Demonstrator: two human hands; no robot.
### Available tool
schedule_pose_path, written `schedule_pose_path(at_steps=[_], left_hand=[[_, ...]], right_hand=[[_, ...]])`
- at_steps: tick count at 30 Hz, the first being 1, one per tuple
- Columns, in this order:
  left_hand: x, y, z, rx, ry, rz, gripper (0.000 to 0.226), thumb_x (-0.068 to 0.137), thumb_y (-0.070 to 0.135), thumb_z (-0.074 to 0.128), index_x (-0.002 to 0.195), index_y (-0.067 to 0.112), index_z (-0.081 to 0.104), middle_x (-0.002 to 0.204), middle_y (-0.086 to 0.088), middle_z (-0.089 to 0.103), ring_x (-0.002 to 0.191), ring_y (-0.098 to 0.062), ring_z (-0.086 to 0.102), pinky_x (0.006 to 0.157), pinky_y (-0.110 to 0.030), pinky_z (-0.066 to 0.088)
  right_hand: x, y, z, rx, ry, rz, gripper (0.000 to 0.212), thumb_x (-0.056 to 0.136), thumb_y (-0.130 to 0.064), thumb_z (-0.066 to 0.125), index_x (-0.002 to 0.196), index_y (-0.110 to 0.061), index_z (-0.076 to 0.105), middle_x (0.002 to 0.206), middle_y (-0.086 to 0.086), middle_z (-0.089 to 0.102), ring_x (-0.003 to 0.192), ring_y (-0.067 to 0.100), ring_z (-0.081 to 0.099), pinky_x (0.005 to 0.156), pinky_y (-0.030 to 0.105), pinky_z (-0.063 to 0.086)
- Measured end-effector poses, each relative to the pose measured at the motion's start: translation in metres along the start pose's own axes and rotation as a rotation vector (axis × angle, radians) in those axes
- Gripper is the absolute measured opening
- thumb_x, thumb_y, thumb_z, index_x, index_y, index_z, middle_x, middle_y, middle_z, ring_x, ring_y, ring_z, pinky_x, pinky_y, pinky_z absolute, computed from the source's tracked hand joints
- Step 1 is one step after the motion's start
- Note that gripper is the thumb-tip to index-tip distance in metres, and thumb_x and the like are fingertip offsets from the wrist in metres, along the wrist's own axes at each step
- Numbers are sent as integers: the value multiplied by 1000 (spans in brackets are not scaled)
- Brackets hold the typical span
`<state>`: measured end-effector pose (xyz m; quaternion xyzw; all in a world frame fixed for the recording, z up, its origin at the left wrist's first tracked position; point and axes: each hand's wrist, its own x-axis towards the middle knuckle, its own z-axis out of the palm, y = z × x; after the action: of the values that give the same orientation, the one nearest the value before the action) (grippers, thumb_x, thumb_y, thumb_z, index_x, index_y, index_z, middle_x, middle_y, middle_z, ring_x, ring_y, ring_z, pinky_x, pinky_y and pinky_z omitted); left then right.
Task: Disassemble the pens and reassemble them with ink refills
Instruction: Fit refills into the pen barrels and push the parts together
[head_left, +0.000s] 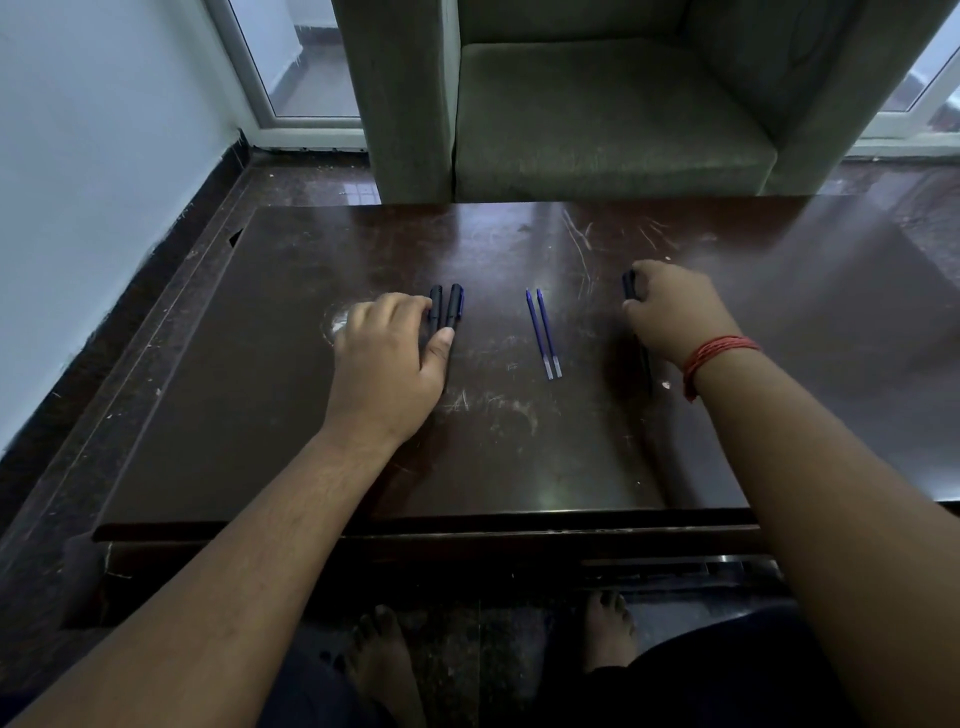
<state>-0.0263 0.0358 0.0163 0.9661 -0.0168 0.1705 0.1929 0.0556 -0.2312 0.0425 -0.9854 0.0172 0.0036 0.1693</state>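
**Pens gathered, nothing opened yet**

Feet and dark floor nearest, under the near table (363, 467) edge. Two bare forearms reaching out over the dark, scratched top.

Left hand (387, 358) lying low on the wood, fingers curled toward two black pens (445, 309) lying side by side; thumb tip touching the near end of the pair, fingertips against the left pen. Pinching or merely steadying: cannot tell, as the fingertips are hidden behind the knuckles.

Two blue refills (543, 332) lying parallel between the hands, just apart from each other, touched by nothing.

Right hand (670, 312), red thread (719, 353) at the wrist, clenched over a third black pen (630, 286); top end poking out beyond the knuckles, dark barrel seemingly running back under the palm along the table. Fingers wrapped round it, by the look of it.

Step in hand, judged from the layout: the very start, picking up or arranging pens before the first is pulled apart. All pens seemingly whole and capped. Next move likely calls for lifting one pen clear, gripping both ends, and twisting or pulling the barrel open, keeping small parts from rolling off.

No tray, cup or box anywhere on the top; loose parts would lie on bare wood.

Beyond the far edge, an armchair (597, 104) and glass doors (311, 62).
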Motion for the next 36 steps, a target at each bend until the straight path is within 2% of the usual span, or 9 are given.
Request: schedule_pose_path(at_steps=[3, 9, 15, 22, 28, 30, 33, 36], left_hand=[[-1, -2, 2, 37, -12, -18, 35, 96, 36, 55, 122, 13, 61, 118, -5, 61, 114, -29, 49, 96, -45, 40], [-1, -6, 5, 62, 8, -53, 19, 93, 33, 59, 98, 16, 66, 101, -1, 61, 104, -27, 50, 92, -44, 42], [-4, -2, 10, 105, -25, -46, 23, 90, 37, 62, 84, 16, 63, 93, 0, 55, 99, -26, 49, 89, -43, 40], [-5, 1, 13, 196, -88, -40, 31, 87, 44, 63, 87, 14, 64, 97, -3, 57, 108, -30, 51, 95, -50, 44], [-5, 4, 16, 240, -52, 11, 29, 85, 43, 66, 84, 14, 65, 92, -2, 57, 98, -27, 52, 87, -45, 44], [-6, 6, 18, 263, -43, 38, 29, 85, 42, 66, 83, 14, 65, 91, -2, 56, 98, -27, 52, 86, -44, 43], [-5, 8, 20, 286, -44, 44, 30, 85, 44, 65, 83, 14, 66, 92, -2, 57, 98, -26, 52, 87, -44, 43], [-5, 9, 20, 304, -62, 14, 31, 86, 44, 62, 80, 14, 67, 91, -2, 57, 100, -27, 52, 87, -44, 42]], right_hand=[[6, 4, 8, -72, -46, 28, 34, 91, -12, 55, 123, -2, 59, 122, 23, 61, 110, 41, 57, 89, 39, 49], [7, 8, 16, -65, -2, 66, 30, 90, -14, 59, 116, 0, 54, 116, 26, 59, 104, 43, 58, 83, 42, 50], [3, 3, 8, -3, 41, 105, 29, 92, -22, 59, 108, 0, 51, 113, 27, 58, 100, 45, 58, 81, 45, 51], [-5, -22, 4, 29, 90, -15, 35, 92, -30, 60, 109, 0, 53, 110, 23, 61, 104, 40, 57, 85, 44, 49], [-14, -40, 10, 30, 31, -80, 32, 94, -30, 59, 109, -2, 54, 110, 21, 61, 100, 38, 59, 85, 44, 51], [-16, -43, 11, 39, 6, -88, 31, 95, -30, 58, 110, -3, 54, 110, 18, 61, 95, 34, 59, 82, 42, 52], [-19, -48, 13, 50, -17, -118, 27, 96, -28, 56, 111, -5, 54, 108, 14, 60, 86, 25, 51, 74, 34, 43], [-21, -52, 15, 65, -26, -136, 26, 97, -28, 55, 111, -6, 54, 106, 12, 59, 85, 23, 50, 71, 33, 41]])
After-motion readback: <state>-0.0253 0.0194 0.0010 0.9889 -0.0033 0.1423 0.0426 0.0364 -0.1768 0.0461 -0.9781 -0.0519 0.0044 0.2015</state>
